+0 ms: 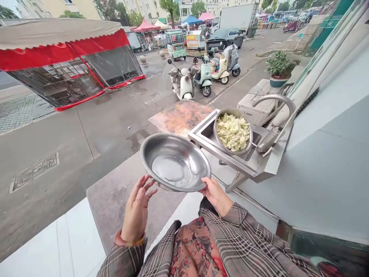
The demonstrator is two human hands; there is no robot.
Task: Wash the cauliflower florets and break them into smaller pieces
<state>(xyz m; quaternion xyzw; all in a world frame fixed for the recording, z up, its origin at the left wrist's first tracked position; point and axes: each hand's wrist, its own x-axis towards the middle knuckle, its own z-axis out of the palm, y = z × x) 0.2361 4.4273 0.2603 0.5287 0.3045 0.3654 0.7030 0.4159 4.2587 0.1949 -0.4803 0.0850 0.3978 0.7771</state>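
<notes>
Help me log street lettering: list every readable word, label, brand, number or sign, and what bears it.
Nothing is legible.
Orange-and-white boxy street stall: lettering too small and blurred.
Teal-green flat panel, upper right: pale marks, unreadable.
Shiny round metal basin: no visible text.

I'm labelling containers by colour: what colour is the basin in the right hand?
The basin is silver-grey and shiny, best seen in the head view.

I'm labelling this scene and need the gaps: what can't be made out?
Head view:
Right hand: most fingers hidden behind the basin.
Basin: underside turned away.
Sink: bottom partly covered by the bowl.
Cart sign: lettering too small.
Left sleeve: cut off by the bottom edge.
</notes>
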